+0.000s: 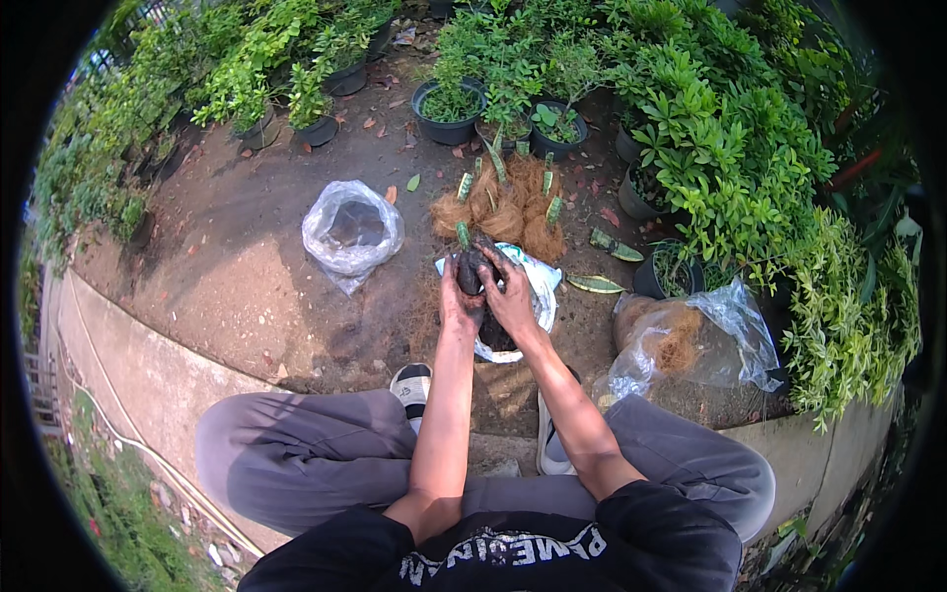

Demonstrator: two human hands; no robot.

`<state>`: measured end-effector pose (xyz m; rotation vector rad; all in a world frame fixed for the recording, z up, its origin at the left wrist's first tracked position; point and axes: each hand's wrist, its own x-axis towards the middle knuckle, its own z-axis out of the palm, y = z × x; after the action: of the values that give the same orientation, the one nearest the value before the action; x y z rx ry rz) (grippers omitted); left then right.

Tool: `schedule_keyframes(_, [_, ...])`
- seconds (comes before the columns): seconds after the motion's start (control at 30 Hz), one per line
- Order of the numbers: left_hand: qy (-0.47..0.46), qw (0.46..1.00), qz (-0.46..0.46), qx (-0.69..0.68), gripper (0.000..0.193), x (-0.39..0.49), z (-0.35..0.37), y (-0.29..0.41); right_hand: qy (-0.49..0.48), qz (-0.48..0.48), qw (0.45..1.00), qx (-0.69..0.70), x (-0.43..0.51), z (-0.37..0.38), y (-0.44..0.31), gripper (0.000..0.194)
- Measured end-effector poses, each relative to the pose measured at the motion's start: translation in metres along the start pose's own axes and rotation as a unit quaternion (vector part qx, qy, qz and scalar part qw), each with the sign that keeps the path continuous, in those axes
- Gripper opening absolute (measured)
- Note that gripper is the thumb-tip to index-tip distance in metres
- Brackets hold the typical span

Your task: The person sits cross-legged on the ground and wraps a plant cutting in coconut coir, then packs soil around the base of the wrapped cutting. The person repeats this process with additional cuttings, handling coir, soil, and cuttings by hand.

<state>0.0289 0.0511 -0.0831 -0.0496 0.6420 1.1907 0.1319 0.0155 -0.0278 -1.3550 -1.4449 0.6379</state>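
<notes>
My left hand and my right hand, both smeared with soil, close around a dark ball of wet soil from either side. A green banded piece of snake plant leaf stands up out of the ball. Below them is an open white plastic sack with dark soil inside. Just beyond, several balls wrapped in brown coconut fibre stand grouped on the ground, with cut snake plant leaf pieces upright in them. Two longer leaf pieces, one a pointed snake plant leaf, lie to the right of the sack.
An open clear plastic bag stands at the left. Another clear bag holding coconut fibre lies at the right. Potted plants, including one in a round black pot, line the back and right. A concrete edge curves along the left.
</notes>
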Motion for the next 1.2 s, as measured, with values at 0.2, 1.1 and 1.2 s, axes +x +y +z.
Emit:
schedule_keyframes(0.2, [0.034,0.994,0.029,0.097,0.038,-0.003,-0.013,-0.004,0.05,-0.013,0.997,0.06,-0.024,0.033,0.011,0.037])
schedule_keyframes(1.1, [-0.098,0.991,-0.082,-0.03,0.035,-0.013,0.005,-0.013,-0.191,0.26,0.939,0.119,0.026,-0.08,0.043,0.027])
schedule_keyframes(1.2, [-0.093,0.993,-0.064,-0.028,0.036,-0.015,0.012,-0.016,-0.133,0.3,0.917,0.228,0.027,-0.078,0.048,0.042])
